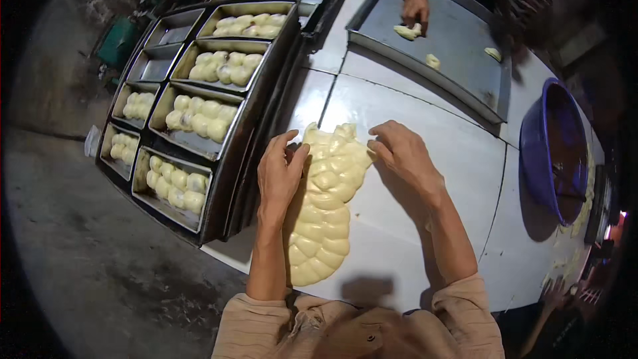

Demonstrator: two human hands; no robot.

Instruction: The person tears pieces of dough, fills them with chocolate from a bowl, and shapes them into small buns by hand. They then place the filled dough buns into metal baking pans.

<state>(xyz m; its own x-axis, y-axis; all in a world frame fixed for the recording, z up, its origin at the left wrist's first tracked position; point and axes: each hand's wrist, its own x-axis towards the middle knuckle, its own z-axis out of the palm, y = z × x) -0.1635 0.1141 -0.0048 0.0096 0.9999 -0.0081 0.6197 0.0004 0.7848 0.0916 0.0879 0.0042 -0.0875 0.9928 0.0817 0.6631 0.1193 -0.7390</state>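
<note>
A long sheet of pale yellow dough (319,206), made of many rounded lumps pressed together, lies on the white tiled table in front of me. At its upper left edge is my left hand (280,171), fingers curved and a gap showing between thumb and forefinger. My right hand (407,156) has its fingertips at the upper right corner of the dough, which is drawn out toward the thumb and looks pinched there. The fingers underneath are partly hidden by the back of that hand.
On the left stand dark racks of loaf pans (199,123), several holding rows of dough balls. A large metal tray (458,40) with small dough pieces lies at the far right; another person's hand (415,8) holds one piece. A purple basin (537,153) stands at right.
</note>
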